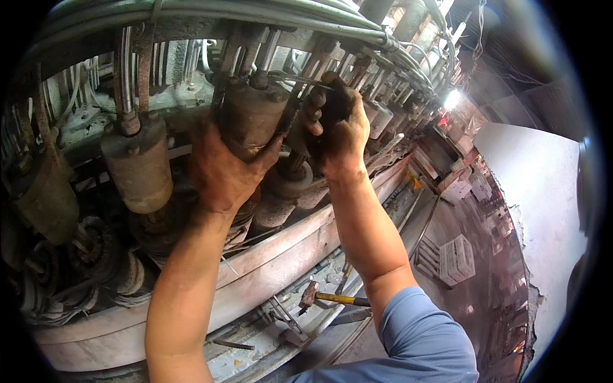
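Observation:
My left hand [227, 163] is wrapped around the lower part of a grimy metal cylinder [255, 115], its thumb along the right side. The cylinder hangs below a shiny rod in a row of similar ones. Just right of it, my right hand [341, 127] is closed in a fist, fingers blackened. From the top of that fist a thin metal tool [300, 80] reaches left to the bolts on the cylinder's top. Its kind is hard to tell, as its grip end is hidden. Another cylinder [137, 163] hangs left of my left hand.
A curved pale rail [281, 268] runs below the machine. On the ledge under it lies a hammer [338, 299] with a yellow and black handle, among metal bars. Cables [255, 13] cross above. A white crate [456, 260] stands on the floor at right.

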Action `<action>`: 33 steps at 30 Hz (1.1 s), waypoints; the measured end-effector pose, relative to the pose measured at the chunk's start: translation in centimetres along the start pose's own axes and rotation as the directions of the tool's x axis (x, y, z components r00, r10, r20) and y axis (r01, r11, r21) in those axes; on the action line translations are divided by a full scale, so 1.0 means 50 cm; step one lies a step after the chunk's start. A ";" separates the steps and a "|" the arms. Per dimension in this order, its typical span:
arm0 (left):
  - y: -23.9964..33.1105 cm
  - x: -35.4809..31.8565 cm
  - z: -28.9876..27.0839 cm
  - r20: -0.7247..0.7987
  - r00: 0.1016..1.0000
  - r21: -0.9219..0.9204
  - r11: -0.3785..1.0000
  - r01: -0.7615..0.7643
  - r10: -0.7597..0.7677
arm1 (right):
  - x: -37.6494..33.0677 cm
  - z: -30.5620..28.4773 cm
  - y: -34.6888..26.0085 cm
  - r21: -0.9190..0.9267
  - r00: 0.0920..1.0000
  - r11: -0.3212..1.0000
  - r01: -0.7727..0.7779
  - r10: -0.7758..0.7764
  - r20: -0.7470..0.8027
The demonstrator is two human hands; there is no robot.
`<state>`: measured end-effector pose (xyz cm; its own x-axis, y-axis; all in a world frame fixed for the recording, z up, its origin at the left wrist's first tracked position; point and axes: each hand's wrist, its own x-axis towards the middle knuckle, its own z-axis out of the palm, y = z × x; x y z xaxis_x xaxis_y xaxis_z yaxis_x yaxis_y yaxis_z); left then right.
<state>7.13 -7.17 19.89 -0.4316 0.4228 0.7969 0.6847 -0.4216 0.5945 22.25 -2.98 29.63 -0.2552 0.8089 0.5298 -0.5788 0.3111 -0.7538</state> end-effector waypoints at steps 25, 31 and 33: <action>0.034 0.019 -0.011 0.028 0.996 -0.188 0.979 -0.076 0.083 | -0.064 0.080 0.029 -0.748 0.756 0.276 0.604 -0.494 0.429; 0.031 0.005 -0.001 0.047 0.999 -0.198 0.980 -0.001 0.011 | -0.083 0.003 -0.037 -0.522 0.583 0.299 0.799 -0.600 0.548; 0.010 -0.006 0.012 0.048 0.998 -0.123 0.992 -0.022 0.028 | -0.077 -0.022 -0.046 -0.576 0.619 0.307 0.757 -0.619 0.484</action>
<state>7.95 -7.02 19.90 -0.3835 0.4492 0.8069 0.6164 -0.5261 0.5858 25.42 -6.29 28.90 -0.1739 0.0664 0.9825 0.0757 0.9957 -0.0539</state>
